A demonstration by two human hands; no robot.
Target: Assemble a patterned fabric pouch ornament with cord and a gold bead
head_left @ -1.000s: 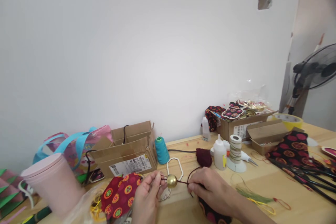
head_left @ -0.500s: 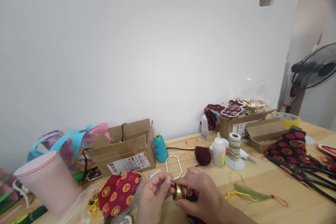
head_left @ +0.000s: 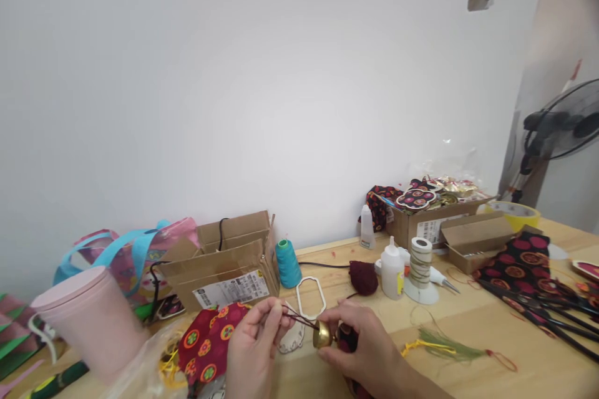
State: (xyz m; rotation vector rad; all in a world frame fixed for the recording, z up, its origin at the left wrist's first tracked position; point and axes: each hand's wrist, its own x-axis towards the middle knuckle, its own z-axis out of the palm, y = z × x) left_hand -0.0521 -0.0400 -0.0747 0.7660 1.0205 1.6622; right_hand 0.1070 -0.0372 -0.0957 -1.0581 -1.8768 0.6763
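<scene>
Between the thumb and fingers of my right hand (head_left: pixel 369 346) is a small gold bell (head_left: pixel 321 335), lying on its side. Dark red cord (head_left: pixel 300 318) runs out of its left end. My left hand (head_left: pixel 256 344) pinches the far end of this cord, which is stretched between the two hands. Dark patterned fabric (head_left: pixel 347 336) shows under my right palm, mostly hidden. Just behind the hands lie a white scalloped frame (head_left: pixel 322 299) and a pale ornate cut-out (head_left: pixel 292 340), partly covered by the left fingers.
Behind stand a teal thread cone (head_left: pixel 288 265), a maroon yarn ball (head_left: pixel 364 277), a glue bottle (head_left: pixel 391 269) and a cord spool (head_left: pixel 420 265). Red patterned fabric (head_left: pixel 206 340) and a pink cup (head_left: pixel 93 324) are left. Scissors (head_left: pixel 538 308) and a green tassel (head_left: pixel 447 344) lie right.
My left hand has moved left, away from the bell, drawing a length of dark red cord out into view. My right hand keeps hold of the bell, shifted slightly right.
</scene>
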